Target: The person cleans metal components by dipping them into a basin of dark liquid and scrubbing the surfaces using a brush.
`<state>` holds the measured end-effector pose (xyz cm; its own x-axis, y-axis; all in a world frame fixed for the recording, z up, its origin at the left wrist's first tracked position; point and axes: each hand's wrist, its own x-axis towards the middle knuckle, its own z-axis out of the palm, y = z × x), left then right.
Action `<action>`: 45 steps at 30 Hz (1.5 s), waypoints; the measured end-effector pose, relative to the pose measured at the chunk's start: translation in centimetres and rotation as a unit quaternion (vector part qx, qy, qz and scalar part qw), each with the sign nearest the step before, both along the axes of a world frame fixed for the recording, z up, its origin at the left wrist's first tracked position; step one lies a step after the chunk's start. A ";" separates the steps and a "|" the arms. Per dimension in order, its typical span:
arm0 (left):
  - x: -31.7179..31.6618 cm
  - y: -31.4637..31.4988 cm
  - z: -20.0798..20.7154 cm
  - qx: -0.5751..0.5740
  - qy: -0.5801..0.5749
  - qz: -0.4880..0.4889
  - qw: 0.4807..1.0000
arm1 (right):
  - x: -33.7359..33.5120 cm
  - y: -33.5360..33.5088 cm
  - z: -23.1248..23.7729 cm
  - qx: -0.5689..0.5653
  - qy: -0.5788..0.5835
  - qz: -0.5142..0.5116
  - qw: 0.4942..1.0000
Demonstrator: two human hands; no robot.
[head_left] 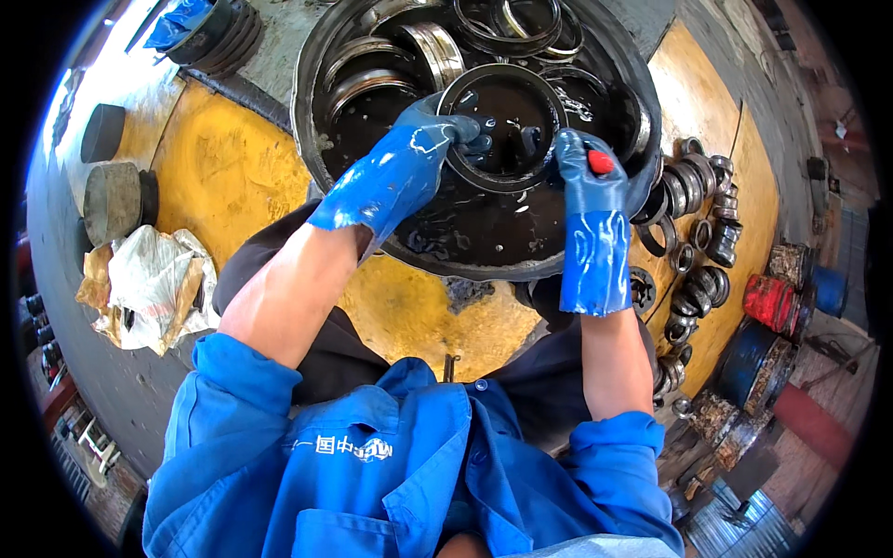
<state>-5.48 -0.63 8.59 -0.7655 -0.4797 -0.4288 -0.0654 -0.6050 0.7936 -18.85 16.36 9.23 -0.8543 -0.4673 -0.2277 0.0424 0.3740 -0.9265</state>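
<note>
A dark metal ring (pixel 504 71) is held over a wide round basin (pixel 484 271) of black, oily liquid. My left hand (pixel 430 133), in a blue rubber glove, is closed on the ring's left side, with fingertips showing inside the opening. On the ring's right edge, my gloved right hand (pixel 591 172) is closed; a small red, rounded end (pixel 600 162) shows at its fingers, and the rest of that object is hidden. Beyond my left hand, shiny bearing rings (pixel 435 51) stand partly in the liquid. More dark rings (pixel 521 42) lie at the far side of the basin.
Many metal rings (pixel 684 191) lie on the yellow board to the right. Farther right are a red container (pixel 774 299) and a dark blue drum (pixel 744 358). At left lie a crumpled white sack (pixel 153 284) and grey round blocks (pixel 113 203). My knees flank the basin's near side.
</note>
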 end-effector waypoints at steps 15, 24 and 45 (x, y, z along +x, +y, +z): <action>-1.4 1.3 -0.8 0.343 0.102 0.048 0.932 | -1.9 0.7 0.4 -0.058 0.016 -0.036 0.998; -1.2 2.6 -1.3 0.406 0.084 0.037 0.909 | -1.5 1.2 1.0 -0.054 0.008 -0.033 0.998; -0.6 3.3 -0.2 0.065 -0.207 -0.083 0.973 | 0.3 1.8 0.3 -0.042 -0.013 -0.005 0.999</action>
